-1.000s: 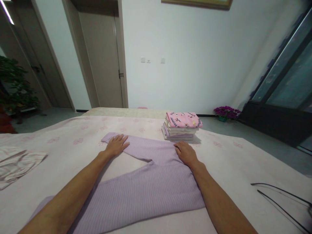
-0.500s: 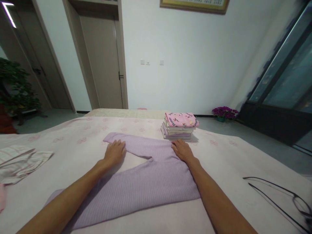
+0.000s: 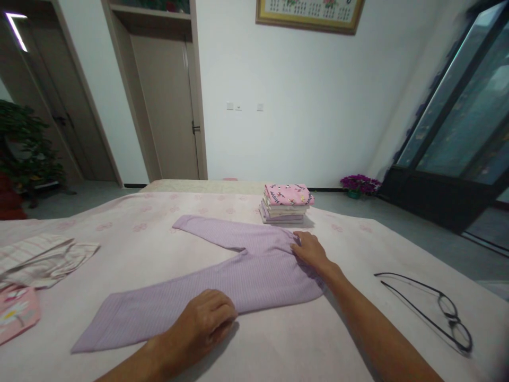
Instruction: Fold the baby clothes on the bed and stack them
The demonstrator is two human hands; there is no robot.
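A pair of lilac ribbed pants (image 3: 175,297) lies spread on the bed, legs to the left and waist to the right. My right hand (image 3: 312,250) is at the waist's far corner, fingers closed on the fabric, which bunches slightly there. Loosely curled, my left hand (image 3: 209,321) is over the near leg's front edge; I see no cloth in its fingers, and the edge beside it lies flat. Just beyond the waist stands a stack of folded clothes (image 3: 284,209), topped by a pink printed piece (image 3: 288,194).
Black-framed glasses (image 3: 447,313) lie unfolded at the right. On the left are a crumpled striped garment (image 3: 47,260) and a pink flowered piece (image 3: 18,313). The pale flowered bed cover (image 3: 278,350) lies under everything. Purple flowers (image 3: 360,184) stand on the floor beyond.
My left hand has left the far leg and come toward me to the near leg's front edge, its fingers now curled. My right hand remains at the waist, with its fingers drawn in.
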